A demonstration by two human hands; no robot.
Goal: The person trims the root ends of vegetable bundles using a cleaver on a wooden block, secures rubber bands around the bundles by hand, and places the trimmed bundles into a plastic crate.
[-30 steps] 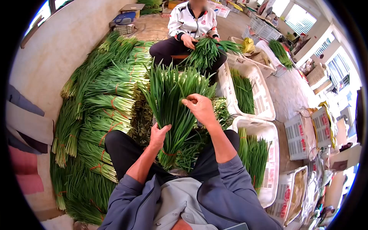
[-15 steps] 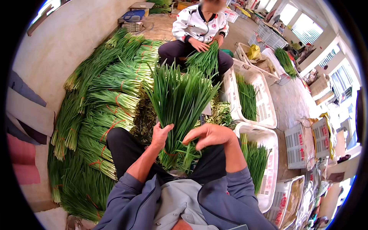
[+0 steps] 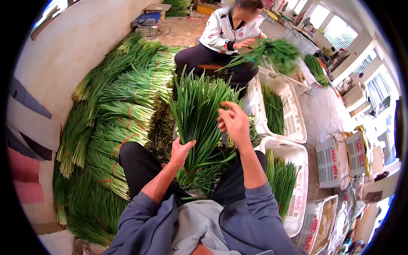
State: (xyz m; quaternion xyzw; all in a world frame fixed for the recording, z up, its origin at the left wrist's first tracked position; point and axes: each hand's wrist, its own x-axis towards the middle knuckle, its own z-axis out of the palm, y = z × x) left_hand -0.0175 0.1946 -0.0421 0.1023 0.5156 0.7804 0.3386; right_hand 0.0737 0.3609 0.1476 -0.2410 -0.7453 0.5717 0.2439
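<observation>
A thick bunch of garlic chives (image 3: 199,106) stands nearly upright between my knees, leaf tips up. My left hand (image 3: 182,152) is closed around its lower part, thumb across the front. A red tie (image 3: 188,170) shows below that hand. At the bunch's right edge, near the upper leaves, is my right hand (image 3: 236,126); its fingers are loosely bent and apart, and I see nothing held in them. Loose green leaves (image 3: 206,176) lie below in my lap, and one long leaf sticks out to the right.
Tied chive bundles (image 3: 123,108) are piled along the wall on the left. White plastic crates (image 3: 301,199) with chives stand on the right. Across from me a seated co-worker (image 3: 229,34) holds a bunch out sideways. Trimmed scraps (image 3: 160,127) cover the floor between us.
My right hand has moved up from the low leaves to the bunch's upper right edge. My left hand keeps its hold. The co-worker has swung a bunch out towards the crates.
</observation>
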